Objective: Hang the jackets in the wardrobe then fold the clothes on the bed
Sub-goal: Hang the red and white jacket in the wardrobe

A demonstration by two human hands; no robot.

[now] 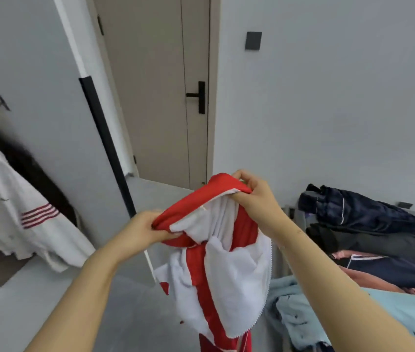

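A red and white zip jacket (223, 265) hangs in front of me above the floor, its white lining turned outward. My left hand (141, 228) grips its red edge at the lower left. My right hand (251, 193) grips the red collar higher up on the right. The open wardrobe (36, 158) is at the left, with a white garment with red stripes (23, 212) hanging inside. On the bed (404, 311) at the right lies a pile of clothes (369, 224), dark blue, black and pink.
The wardrobe door (56, 110) with a black handle strip stands open between me and a closed beige room door (155, 92). A light blue cover with small dark marks (328, 311) lies on the bed's near edge. Grey floor lies below the jacket.
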